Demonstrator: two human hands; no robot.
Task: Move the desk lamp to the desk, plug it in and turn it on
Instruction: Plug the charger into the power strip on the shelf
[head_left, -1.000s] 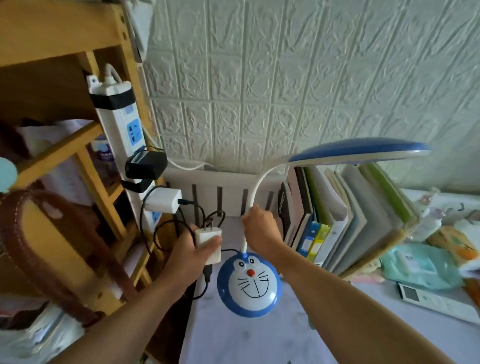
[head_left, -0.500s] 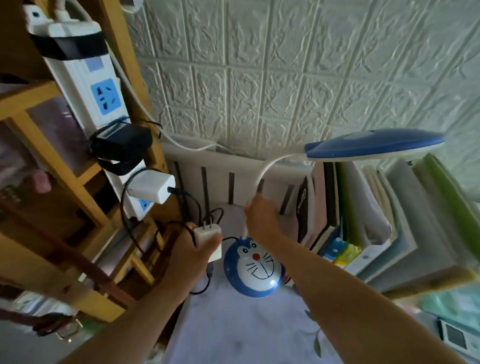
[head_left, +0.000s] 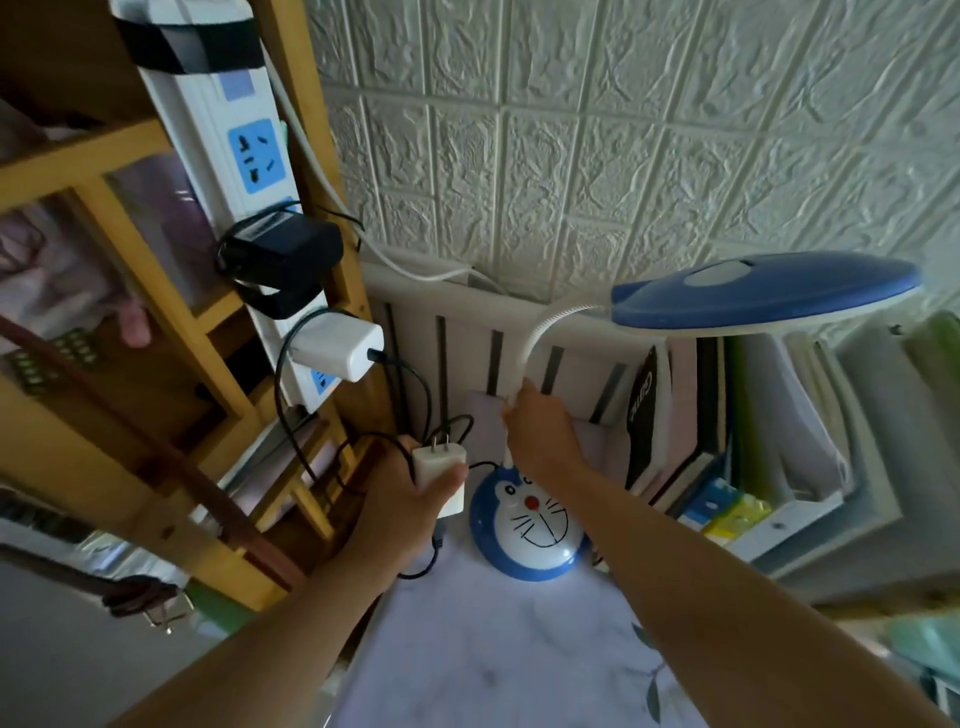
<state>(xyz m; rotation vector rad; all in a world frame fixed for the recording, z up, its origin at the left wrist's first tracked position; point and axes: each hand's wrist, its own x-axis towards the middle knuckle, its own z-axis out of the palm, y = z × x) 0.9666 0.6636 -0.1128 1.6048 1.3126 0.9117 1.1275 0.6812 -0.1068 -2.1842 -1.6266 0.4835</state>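
Observation:
The desk lamp stands on the desk (head_left: 467, 649): a round blue base with a cartoon cat face (head_left: 530, 525), a white bendy neck and a flat blue head (head_left: 763, 291), unlit. My right hand (head_left: 540, 431) grips the neck just above the base. My left hand (head_left: 405, 499) holds the lamp's white plug adapter (head_left: 439, 467), prongs pointing up, its black cable trailing down. A white power strip (head_left: 234, 171) hangs on the wooden shelf post above left, with a free blue socket (head_left: 257, 156).
A black adapter (head_left: 283, 254) and a white charger (head_left: 337, 345) occupy lower sockets of the strip. The wooden shelf (head_left: 130, 322) stands at left. Upright books and folders (head_left: 753, 431) fill a white rack right of the lamp. A textured wall lies behind.
The view has tilted up and left, bringing the power strip closer. Both hands keep their grips; the lamp base stays on the desk.

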